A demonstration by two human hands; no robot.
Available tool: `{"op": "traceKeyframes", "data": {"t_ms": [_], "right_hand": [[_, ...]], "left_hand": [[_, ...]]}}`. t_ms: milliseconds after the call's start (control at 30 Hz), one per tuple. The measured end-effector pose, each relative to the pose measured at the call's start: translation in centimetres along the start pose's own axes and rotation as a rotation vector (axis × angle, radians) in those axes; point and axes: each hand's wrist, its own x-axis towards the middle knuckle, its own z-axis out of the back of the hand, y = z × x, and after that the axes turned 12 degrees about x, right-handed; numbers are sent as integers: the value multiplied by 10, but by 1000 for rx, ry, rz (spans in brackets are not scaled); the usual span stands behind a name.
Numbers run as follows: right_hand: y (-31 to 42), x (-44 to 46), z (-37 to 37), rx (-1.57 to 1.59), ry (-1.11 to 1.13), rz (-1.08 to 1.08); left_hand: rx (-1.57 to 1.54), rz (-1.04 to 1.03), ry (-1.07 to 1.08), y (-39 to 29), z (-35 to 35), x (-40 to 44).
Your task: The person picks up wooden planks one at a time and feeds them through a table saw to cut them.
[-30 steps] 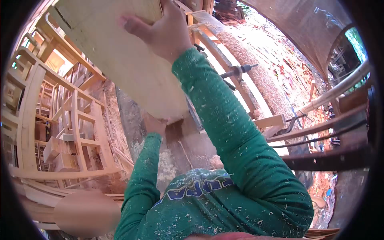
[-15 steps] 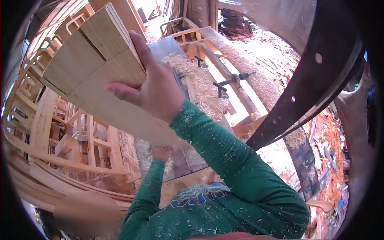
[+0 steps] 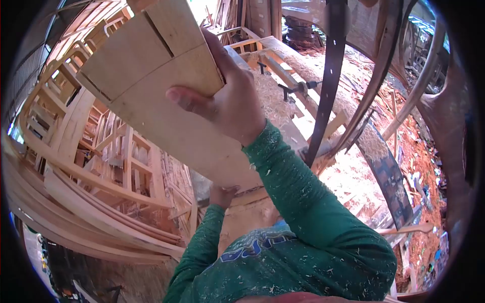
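Since prior frame: pale, long, dark-slit wooden board point(image 3: 156, 113) shifted right in view, face turned more to camera | long axis far-left to near-right | bare right hand point(image 3: 230, 103) clamped on right edge, toward far end | bare left hand point(image 3: 223, 195) apart, at near end, grip hidden

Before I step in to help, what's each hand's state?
Right hand: closed on the wooden board.
Left hand: at the board's lower end, grip can't be told.
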Motion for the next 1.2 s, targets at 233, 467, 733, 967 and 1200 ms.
{"op": "traceKeyframes", "data": {"t_ms": [233, 467, 733, 967, 1200], "right_hand": [[80, -106, -87, 182, 321, -297], [112, -238, -144, 343, 858, -613], [130, -402, -146, 539, 1299, -616], [90, -455, -105, 678, 1801, -571], [-10, -451, -58, 154, 2127, -642]], "left_hand": [[400, 57, -64, 66, 91, -167], [-831, 120, -649, -39, 275, -334], [505, 637, -101, -182, 233, -436], [447, 782, -231, -180, 110, -444], [432, 1060, -132, -125, -23, -490]]}}
